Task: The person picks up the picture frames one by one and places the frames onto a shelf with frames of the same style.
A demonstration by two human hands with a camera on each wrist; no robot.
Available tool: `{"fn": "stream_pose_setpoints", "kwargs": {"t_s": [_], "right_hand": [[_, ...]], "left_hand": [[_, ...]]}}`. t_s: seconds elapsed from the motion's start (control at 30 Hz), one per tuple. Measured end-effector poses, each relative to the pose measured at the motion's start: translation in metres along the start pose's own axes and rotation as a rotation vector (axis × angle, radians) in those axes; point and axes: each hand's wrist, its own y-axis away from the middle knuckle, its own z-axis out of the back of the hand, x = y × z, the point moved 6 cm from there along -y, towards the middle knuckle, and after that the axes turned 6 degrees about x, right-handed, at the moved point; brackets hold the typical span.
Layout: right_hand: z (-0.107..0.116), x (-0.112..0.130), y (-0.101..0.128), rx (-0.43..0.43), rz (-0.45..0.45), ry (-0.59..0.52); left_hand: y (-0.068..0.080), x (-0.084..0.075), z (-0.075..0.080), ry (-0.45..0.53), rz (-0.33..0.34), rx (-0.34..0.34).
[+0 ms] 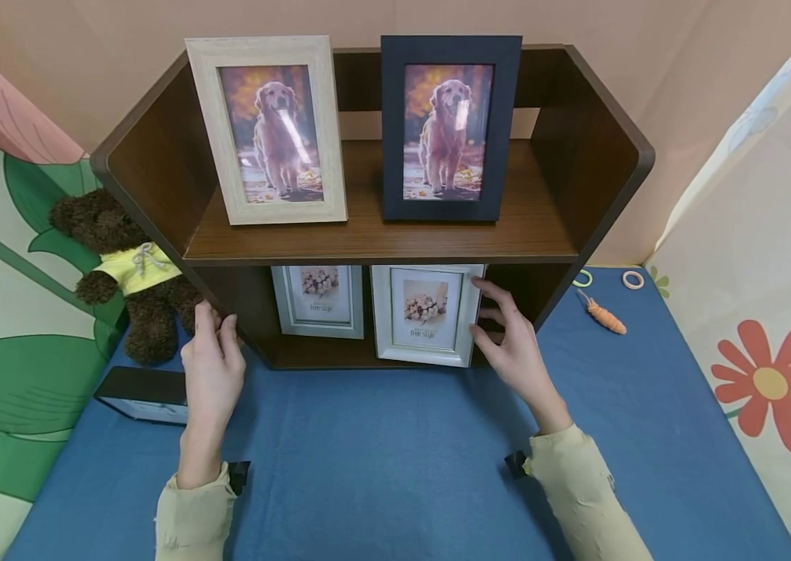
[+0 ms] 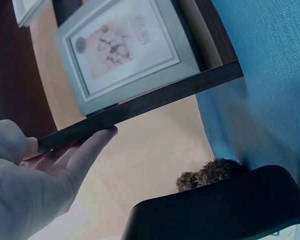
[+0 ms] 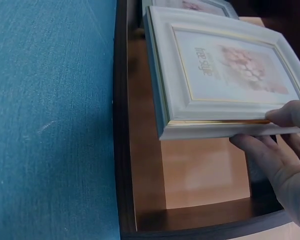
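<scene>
A dark wooden shelf unit (image 1: pixel 563 187) stands on a blue table (image 1: pixel 381 467). Its lower compartment holds a grey-framed picture (image 1: pixel 318 300) and, to the right, a white-framed flower picture (image 1: pixel 426 315). My right hand (image 1: pixel 489 312) holds the white frame's (image 3: pixel 225 75) right edge, thumb (image 3: pixel 290 114) on the front and fingers (image 3: pixel 260 147) behind. My left hand (image 1: pixel 216 323) pinches the front edge of the shelf's left side panel (image 2: pixel 155 97), thumb on one side and fingers (image 2: pixel 92 145) on the other. Two dog photos, one in a pale frame (image 1: pixel 269 128) and one in a navy frame (image 1: pixel 447 128), stand on the top shelf.
A brown teddy bear (image 1: pixel 125 273) in a yellow shirt leans beside the shelf's left side. A black frame (image 1: pixel 143 393) lies flat at the left of my left hand. An orange toy (image 1: pixel 604 316) and two small rings (image 1: pixel 633 279) lie right of the shelf.
</scene>
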Motion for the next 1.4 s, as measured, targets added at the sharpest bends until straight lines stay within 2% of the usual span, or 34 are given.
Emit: {"fn": "stream_pose_setpoints", "kwargs": {"t_s": [0.77,1.13,1.4], "right_hand": [[-0.004,-0.016,-0.013,-0.029,-0.082,-0.017],[-0.003,-0.021,-0.019,-0.031,-0.098,-0.028],[-0.006,-0.024,-0.023,-0.016,-0.142,-0.012]], "left_hand": [[0.0,0.0,0.0,-0.007,-0.019,-0.015],[0.001,0.0,0.0,-0.004,-0.005,-0.013],[0.0,0.0,0.0,-0.007,0.003,-0.005]]}}
